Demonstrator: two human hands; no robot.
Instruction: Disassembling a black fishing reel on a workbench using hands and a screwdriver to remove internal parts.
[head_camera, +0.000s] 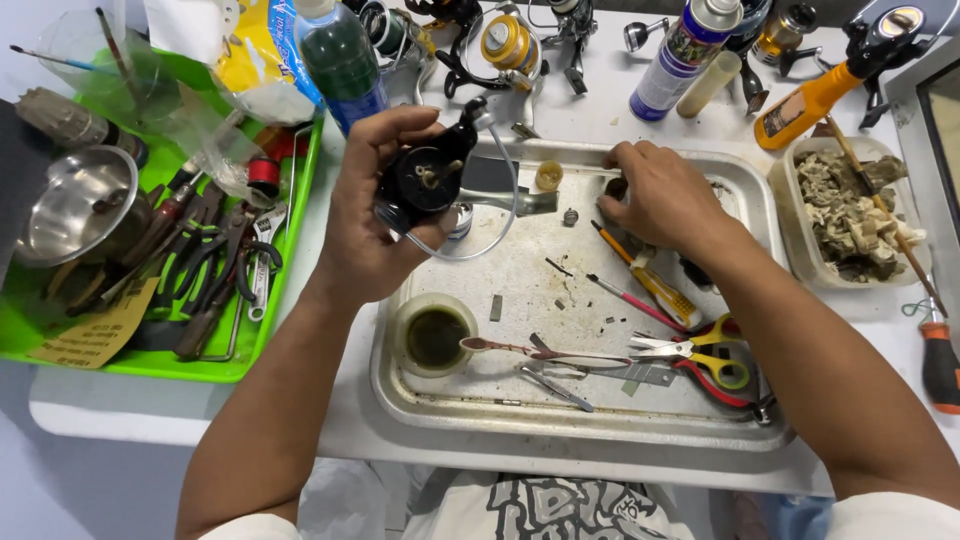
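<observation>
My left hand (368, 205) grips a black fishing reel body (428, 178) with a wire bail arm, held above the left end of a metal tray (470, 415). My right hand (665, 200) rests inside the tray near its far edge, fingers curled down over a small dark part (616, 187); what it pinches is mostly hidden. Between the hands lie a small yellow cap (548, 175) and a tiny round metal part (569, 216).
The tray holds a cup of dark liquid (435, 335), a spoon, scissors (705, 360), screwdrivers and small bits. A green tray (290, 250) of pliers and wrenches with a steel bowl (70, 205) lies left. Bottles, spray can, other reels stand behind; a tub of rags (850, 210) sits right.
</observation>
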